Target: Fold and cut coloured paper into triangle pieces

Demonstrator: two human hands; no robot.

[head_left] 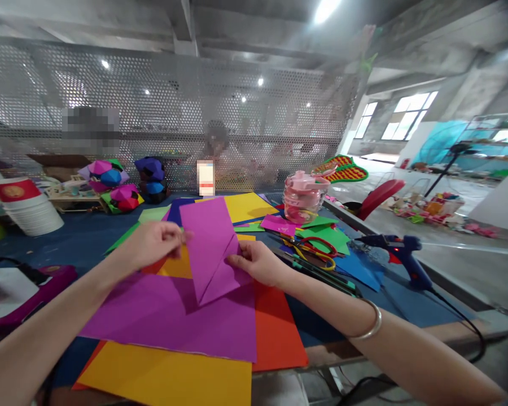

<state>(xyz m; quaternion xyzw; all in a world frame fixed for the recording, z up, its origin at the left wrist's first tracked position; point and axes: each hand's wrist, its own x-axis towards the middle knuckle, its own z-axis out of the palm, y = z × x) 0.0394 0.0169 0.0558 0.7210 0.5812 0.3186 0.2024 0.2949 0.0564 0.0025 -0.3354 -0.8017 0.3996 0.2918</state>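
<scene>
A folded purple paper (209, 239) is held up over the stacked sheets, with one corner folded across and a point at its bottom. My right hand (258, 262) pinches its right edge between thumb and fingers. Just off the left edge is my left hand (158, 245), fingers curled together; whether its fingertips touch the paper or hold anything is hard to tell. Beneath lie a large purple sheet (186, 318), an orange-red sheet (277, 327) and a yellow sheet (169, 372).
Scissors (322, 246) and a blue glue gun (400, 254) lie at the right. Behind stands a pink jug (305, 197). Paper cups (31, 208), a purple device (59, 285) and faceted paper balls (105, 173) are at the left.
</scene>
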